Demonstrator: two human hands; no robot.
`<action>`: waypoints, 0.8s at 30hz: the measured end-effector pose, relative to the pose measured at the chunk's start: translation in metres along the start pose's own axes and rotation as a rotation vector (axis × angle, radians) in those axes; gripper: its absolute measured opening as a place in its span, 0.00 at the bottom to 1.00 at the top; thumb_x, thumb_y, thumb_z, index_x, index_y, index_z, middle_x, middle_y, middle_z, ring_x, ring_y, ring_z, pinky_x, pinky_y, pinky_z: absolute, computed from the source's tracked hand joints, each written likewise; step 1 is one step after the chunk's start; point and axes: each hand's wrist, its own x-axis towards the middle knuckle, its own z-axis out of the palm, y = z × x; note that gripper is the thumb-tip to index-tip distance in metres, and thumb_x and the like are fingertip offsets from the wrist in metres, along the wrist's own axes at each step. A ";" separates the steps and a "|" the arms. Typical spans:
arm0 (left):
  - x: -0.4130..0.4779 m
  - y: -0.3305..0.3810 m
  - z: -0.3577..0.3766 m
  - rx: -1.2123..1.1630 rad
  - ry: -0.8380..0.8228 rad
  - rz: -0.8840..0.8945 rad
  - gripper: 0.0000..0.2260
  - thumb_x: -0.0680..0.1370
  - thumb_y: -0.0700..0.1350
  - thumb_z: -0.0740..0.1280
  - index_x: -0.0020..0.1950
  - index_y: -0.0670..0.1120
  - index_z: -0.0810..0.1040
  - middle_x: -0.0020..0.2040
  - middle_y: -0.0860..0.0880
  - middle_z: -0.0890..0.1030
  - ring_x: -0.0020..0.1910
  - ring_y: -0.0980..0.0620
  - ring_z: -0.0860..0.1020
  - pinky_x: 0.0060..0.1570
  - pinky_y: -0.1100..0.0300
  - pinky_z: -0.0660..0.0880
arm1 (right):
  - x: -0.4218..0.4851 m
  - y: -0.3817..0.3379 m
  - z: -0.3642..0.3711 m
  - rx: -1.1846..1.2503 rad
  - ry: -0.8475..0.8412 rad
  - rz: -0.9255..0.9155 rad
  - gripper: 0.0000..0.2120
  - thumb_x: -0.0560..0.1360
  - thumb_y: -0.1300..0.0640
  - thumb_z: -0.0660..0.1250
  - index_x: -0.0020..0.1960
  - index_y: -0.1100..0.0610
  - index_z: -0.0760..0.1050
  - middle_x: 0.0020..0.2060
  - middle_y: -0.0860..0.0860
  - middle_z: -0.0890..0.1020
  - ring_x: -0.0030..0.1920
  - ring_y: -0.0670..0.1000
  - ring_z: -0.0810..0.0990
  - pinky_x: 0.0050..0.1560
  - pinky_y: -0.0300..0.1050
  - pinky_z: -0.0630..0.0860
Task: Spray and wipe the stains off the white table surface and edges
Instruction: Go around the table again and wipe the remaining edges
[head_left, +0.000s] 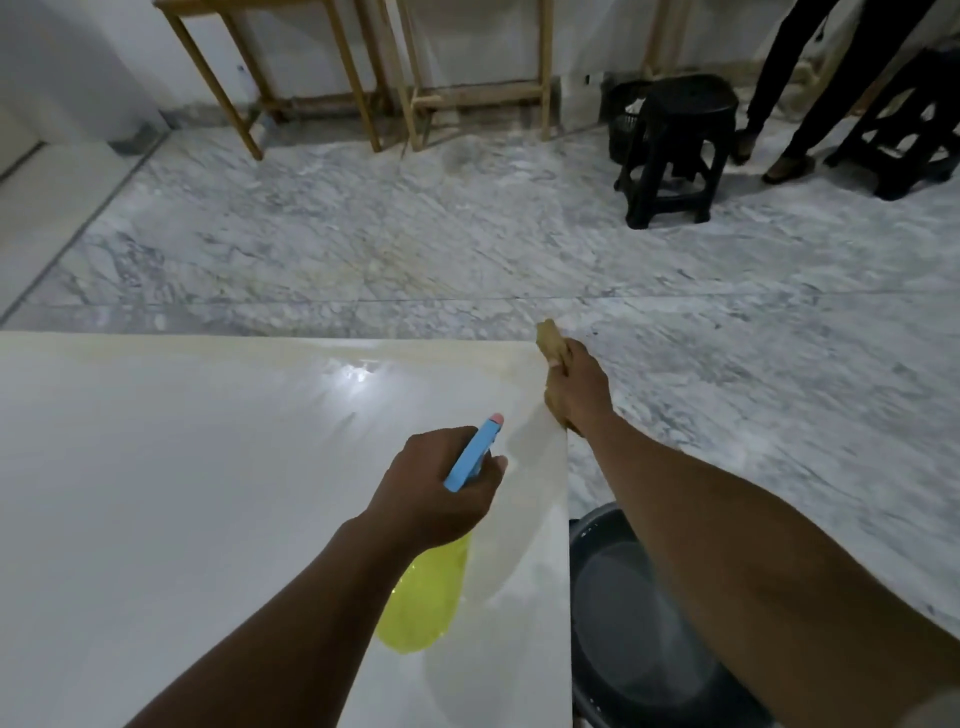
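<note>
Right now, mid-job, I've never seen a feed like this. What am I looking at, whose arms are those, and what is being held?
There is no machine here: the two grips are a person's bare hands. The single picture comes from a camera worn on that person's head, looking forward and down. The left grip holds a spray bottle, with a blue head and yellow liquid, over the white table. The right grip holds a tan cloth at the table's far right corner. The table's far edge looks yellowish. On the floor beside the table sits a dark basin, and farther off stands a black stool.
</note>
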 end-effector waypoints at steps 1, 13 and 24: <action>0.003 -0.003 0.001 0.003 0.003 0.012 0.15 0.80 0.51 0.69 0.36 0.53 0.70 0.34 0.47 0.80 0.33 0.45 0.82 0.39 0.45 0.82 | 0.008 0.007 0.011 -0.023 -0.025 -0.018 0.24 0.81 0.47 0.57 0.76 0.49 0.63 0.70 0.56 0.73 0.67 0.60 0.73 0.63 0.51 0.70; -0.009 -0.015 0.027 -0.051 -0.018 0.039 0.13 0.77 0.56 0.64 0.44 0.48 0.78 0.36 0.47 0.81 0.33 0.45 0.82 0.40 0.41 0.81 | -0.015 0.036 0.045 -0.097 0.072 -0.105 0.22 0.83 0.53 0.56 0.76 0.51 0.65 0.78 0.56 0.60 0.76 0.59 0.61 0.71 0.56 0.65; -0.142 -0.003 0.033 -0.039 -0.007 0.115 0.14 0.76 0.57 0.65 0.42 0.47 0.77 0.35 0.44 0.80 0.34 0.42 0.82 0.39 0.39 0.82 | -0.213 0.088 0.055 -0.150 0.051 -0.085 0.22 0.84 0.50 0.53 0.78 0.49 0.60 0.78 0.54 0.62 0.75 0.58 0.66 0.72 0.55 0.69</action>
